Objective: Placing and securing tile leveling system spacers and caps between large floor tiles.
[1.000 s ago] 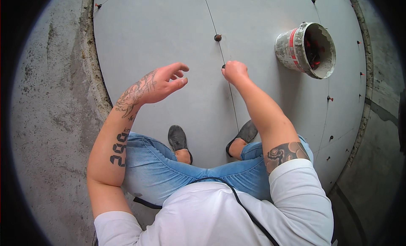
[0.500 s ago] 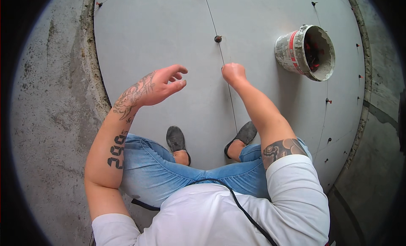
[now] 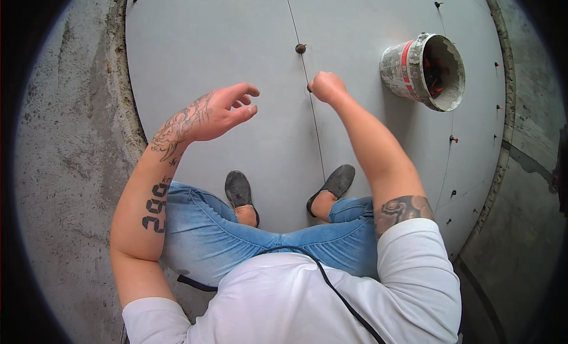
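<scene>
Far left is just rough bare concrete floor (image 3: 71,166), with a crusty line of mortar where it meets the big grey tiles (image 3: 207,42).

Next over, the left hand (image 3: 216,113) is up off the tile, fingers loosely spread and a bit curled, nothing in it at all. It's hovering over the left tile, a little way left of the joint.

Below that you can see the person squatting: blue jeans, white shirt, and two dark slip-on shoes (image 3: 239,189) planted on the tiles, one either side of the joint.

The joint (image 3: 313,131) itself is a thin dark line running straight up the middle between the two big tiles. There's a small dark spacer clip (image 3: 300,48) sitting in it further up, well clear of both hands.

The right hand (image 3: 325,86) is closed into a fist right on that joint, knuckles up, pressed down at the tile edge. There's a tiny dark bit peeking out at its left side, so it may be pinching another little clip, but honestly I can't tell from this angle since the fingers cover it.

Further right, a grubby plaster-smeared bucket (image 3: 408,63) with a red band stands on the right tile, some dark and red bits inside. Past it, more small clips (image 3: 452,139) stick up along the tile's right edge, then concrete again.
</scene>
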Demonstrator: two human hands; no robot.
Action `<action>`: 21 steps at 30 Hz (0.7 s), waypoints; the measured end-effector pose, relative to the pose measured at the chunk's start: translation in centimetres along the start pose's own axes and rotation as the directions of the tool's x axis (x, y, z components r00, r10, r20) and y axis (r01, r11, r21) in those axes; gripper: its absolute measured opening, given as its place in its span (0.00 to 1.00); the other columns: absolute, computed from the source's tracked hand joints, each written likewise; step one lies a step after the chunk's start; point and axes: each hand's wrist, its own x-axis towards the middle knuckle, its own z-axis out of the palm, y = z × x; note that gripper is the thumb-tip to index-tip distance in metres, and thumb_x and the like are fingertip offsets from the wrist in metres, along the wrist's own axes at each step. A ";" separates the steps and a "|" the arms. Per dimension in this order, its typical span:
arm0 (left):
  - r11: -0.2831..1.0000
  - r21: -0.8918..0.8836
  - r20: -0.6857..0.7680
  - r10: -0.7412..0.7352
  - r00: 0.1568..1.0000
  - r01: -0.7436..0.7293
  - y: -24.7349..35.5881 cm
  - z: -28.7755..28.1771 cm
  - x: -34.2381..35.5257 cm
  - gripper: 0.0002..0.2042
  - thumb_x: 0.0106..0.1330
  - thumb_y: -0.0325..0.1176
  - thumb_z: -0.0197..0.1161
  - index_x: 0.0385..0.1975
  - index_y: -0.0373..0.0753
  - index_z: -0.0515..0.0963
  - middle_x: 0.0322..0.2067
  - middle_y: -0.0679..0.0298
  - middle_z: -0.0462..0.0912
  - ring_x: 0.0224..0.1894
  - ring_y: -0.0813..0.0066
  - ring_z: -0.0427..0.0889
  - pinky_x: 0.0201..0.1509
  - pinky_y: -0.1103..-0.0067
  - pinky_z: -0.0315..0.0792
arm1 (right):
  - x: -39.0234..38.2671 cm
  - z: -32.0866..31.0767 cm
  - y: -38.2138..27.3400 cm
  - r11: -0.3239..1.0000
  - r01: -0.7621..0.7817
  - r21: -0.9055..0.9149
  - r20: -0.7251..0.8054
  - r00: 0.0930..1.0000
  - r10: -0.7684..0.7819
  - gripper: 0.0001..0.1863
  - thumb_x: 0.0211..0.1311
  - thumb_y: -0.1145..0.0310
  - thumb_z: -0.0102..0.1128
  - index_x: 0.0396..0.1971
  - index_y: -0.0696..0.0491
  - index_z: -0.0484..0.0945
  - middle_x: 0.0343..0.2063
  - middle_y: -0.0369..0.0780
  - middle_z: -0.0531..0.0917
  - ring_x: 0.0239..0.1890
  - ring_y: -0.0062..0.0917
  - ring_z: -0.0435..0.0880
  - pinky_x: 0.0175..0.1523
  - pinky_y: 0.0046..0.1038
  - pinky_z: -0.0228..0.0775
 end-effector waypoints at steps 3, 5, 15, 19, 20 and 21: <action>0.999 -0.005 -0.001 0.032 0.999 -0.032 0.2 0.1 0.6 0.22 0.70 0.43 0.52 0.58 0.36 0.68 0.49 0.50 0.79 0.51 0.60 0.80 0.55 0.69 0.74 | -0.1 -3.6 2.2 0.995 0.099 -0.001 -0.018 0.995 -0.099 0.16 0.60 0.57 0.55 0.30 0.54 0.84 0.34 0.48 0.85 0.39 0.44 0.83 0.43 0.39 0.76; 1.000 -0.016 -0.002 0.024 1.000 -0.024 0.1 0.0 0.6 0.22 0.70 0.43 0.53 0.58 0.36 0.68 0.49 0.50 0.79 0.51 0.61 0.80 0.55 0.69 0.74 | -1.3 -7.4 3.2 0.983 0.173 0.059 -0.153 0.975 -0.163 0.19 0.62 0.54 0.55 0.30 0.56 0.83 0.30 0.48 0.84 0.35 0.45 0.82 0.41 0.40 0.74; 0.999 -0.026 0.016 0.031 0.999 -0.031 0.6 -0.1 0.1 0.19 0.71 0.39 0.53 0.57 0.35 0.69 0.48 0.52 0.78 0.52 0.66 0.78 0.56 0.71 0.73 | -18.4 -17.6 17.0 0.531 0.244 0.812 -0.492 0.775 0.396 0.18 0.68 0.59 0.55 0.24 0.58 0.77 0.17 0.35 0.78 0.18 0.15 0.73 0.25 0.23 0.67; 0.993 -0.014 0.043 0.121 0.992 -0.120 2.8 0.5 2.3 0.20 0.70 0.39 0.54 0.57 0.34 0.68 0.47 0.48 0.79 0.51 0.61 0.80 0.54 0.70 0.74 | -26.0 -16.6 18.0 0.765 0.044 0.643 -0.451 0.829 0.332 0.14 0.64 0.60 0.58 0.33 0.58 0.78 0.23 0.38 0.80 0.24 0.20 0.77 0.32 0.27 0.71; 0.990 0.006 0.050 0.137 0.989 -0.138 2.9 0.7 2.6 0.20 0.70 0.39 0.54 0.57 0.34 0.68 0.47 0.48 0.79 0.51 0.61 0.80 0.54 0.70 0.74 | -28.2 -16.0 15.9 0.812 0.102 0.574 -0.455 0.865 0.213 0.13 0.63 0.62 0.58 0.36 0.57 0.78 0.24 0.37 0.80 0.26 0.19 0.76 0.34 0.25 0.71; 0.992 -0.003 0.048 0.123 0.991 -0.123 3.0 0.8 2.7 0.20 0.70 0.39 0.54 0.57 0.34 0.68 0.48 0.47 0.79 0.51 0.61 0.80 0.54 0.70 0.74 | -30.4 -16.3 12.7 0.831 0.129 0.541 -0.396 0.911 0.116 0.13 0.61 0.62 0.59 0.38 0.56 0.78 0.27 0.38 0.80 0.29 0.22 0.78 0.36 0.27 0.72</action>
